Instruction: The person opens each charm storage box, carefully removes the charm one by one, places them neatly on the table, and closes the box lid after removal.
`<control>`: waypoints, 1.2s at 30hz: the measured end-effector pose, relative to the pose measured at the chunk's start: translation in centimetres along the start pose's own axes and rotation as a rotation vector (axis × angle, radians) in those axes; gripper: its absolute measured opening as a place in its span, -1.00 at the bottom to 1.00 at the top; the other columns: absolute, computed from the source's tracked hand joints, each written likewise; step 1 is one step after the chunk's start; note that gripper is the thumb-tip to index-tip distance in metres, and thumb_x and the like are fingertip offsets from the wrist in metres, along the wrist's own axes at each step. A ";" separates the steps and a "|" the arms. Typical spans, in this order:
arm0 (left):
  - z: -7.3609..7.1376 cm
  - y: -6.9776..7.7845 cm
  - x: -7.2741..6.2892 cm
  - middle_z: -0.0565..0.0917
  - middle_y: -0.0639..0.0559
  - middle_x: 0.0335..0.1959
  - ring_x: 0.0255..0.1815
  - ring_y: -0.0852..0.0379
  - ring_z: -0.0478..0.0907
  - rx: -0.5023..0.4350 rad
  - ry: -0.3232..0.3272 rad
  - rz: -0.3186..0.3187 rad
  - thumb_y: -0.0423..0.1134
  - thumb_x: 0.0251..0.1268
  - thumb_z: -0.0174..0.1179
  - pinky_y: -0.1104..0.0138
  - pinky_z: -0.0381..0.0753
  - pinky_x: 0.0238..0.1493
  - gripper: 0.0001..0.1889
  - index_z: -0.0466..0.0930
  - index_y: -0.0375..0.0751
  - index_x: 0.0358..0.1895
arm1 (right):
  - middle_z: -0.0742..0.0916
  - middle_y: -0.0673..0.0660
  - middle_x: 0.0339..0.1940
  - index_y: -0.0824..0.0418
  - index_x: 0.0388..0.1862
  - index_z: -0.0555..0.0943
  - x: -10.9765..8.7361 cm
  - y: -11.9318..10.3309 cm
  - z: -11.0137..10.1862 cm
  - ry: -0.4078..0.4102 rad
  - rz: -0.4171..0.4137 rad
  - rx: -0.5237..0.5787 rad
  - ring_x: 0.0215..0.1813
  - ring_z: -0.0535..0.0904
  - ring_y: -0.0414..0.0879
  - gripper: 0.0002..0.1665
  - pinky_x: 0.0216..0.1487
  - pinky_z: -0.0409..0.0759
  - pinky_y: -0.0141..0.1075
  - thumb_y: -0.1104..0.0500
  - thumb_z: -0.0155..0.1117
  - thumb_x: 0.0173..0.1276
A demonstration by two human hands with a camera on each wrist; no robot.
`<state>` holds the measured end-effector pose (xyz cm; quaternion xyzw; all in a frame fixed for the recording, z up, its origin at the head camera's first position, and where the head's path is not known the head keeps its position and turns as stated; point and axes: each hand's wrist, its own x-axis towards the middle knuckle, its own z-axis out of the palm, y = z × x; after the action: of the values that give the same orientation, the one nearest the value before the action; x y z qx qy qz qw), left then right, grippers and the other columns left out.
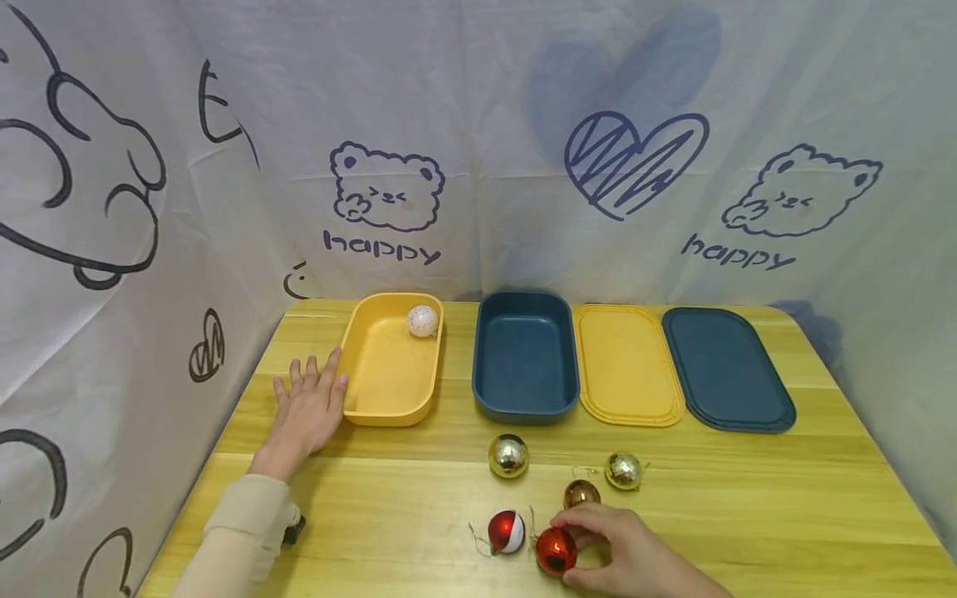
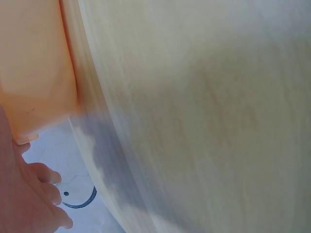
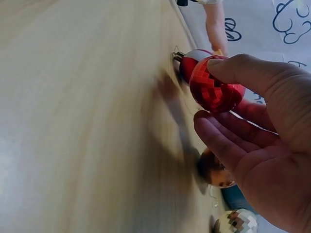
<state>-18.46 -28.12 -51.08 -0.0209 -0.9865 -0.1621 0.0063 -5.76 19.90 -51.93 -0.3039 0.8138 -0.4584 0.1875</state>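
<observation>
My right hand [image 1: 628, 552] pinches a shiny red Christmas ball [image 1: 557, 551] between thumb and fingers; the right wrist view shows the faceted red ball [image 3: 214, 86] under the thumb. Just left of it lies a red-and-white ball [image 1: 506, 531] with a string loop. A copper-brown ball [image 1: 581, 494] sits close behind my fingers. Farther off are a smooth gold ball [image 1: 508, 456] and a faceted pale gold ball [image 1: 624, 471]. My left hand [image 1: 308, 411] has its fingers spread against the left side of a yellow box [image 1: 389, 415]. In that box, at the back right, rests a white speckled ball [image 1: 422, 321].
A dark blue box [image 1: 526, 407] stands right of the yellow one. Beside it a yellow lid [image 1: 630, 365] and a dark blue lid [image 1: 728, 370] lie flat on the wooden table [image 1: 404, 515]. White cloth [image 1: 508, 241] with drawings hangs behind and at the sides.
</observation>
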 end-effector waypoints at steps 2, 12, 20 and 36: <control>0.0 0.0 0.0 -0.06 -0.62 0.65 0.67 -0.67 -0.30 0.000 0.000 0.001 0.19 0.75 -0.59 -0.57 -0.39 0.51 -0.29 -0.21 -0.07 0.76 | 0.75 0.10 0.18 0.10 0.29 0.65 -0.1 0.1 0.1 0.002 0.008 0.000 0.09 0.65 -0.36 -0.42 0.07 0.74 -0.34 0.00 0.57 0.34; -0.2 0.1 -0.2 -0.07 -0.64 0.65 0.66 -0.68 -0.30 -0.007 -0.012 0.007 0.19 0.74 -0.61 -0.59 -0.38 0.49 -0.28 -0.23 -0.08 0.76 | 0.75 0.09 0.15 0.13 0.26 0.66 0.1 0.6 0.2 0.019 0.009 0.014 0.09 0.68 -0.36 -0.46 0.09 0.74 -0.34 0.02 0.56 0.36; -0.4 0.3 -0.2 -0.08 -0.66 0.64 0.65 -0.69 -0.30 -0.018 -0.014 0.015 0.17 0.75 -0.59 -0.60 -0.37 0.48 -0.29 -0.24 -0.10 0.76 | 0.75 0.06 0.15 0.12 0.24 0.67 0.2 0.9 0.2 0.031 0.027 -0.044 0.07 0.62 -0.40 -0.46 0.07 0.72 -0.37 0.01 0.57 0.33; -0.3 0.2 -0.2 -0.07 -0.65 0.64 0.66 -0.69 -0.28 -0.032 -0.016 0.006 0.19 0.75 -0.60 -0.61 -0.35 0.47 -0.28 -0.23 -0.10 0.76 | 0.76 -0.08 0.16 0.04 0.25 0.68 0.0 1.1 -0.1 0.063 0.016 -0.191 0.17 0.60 -0.35 -0.42 0.19 0.66 -0.37 -0.03 0.60 0.28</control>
<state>-18.29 -28.05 -50.70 -0.0253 -0.9838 -0.1777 -0.0014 -6.17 20.33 -52.81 -0.2993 0.8617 -0.3866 0.1355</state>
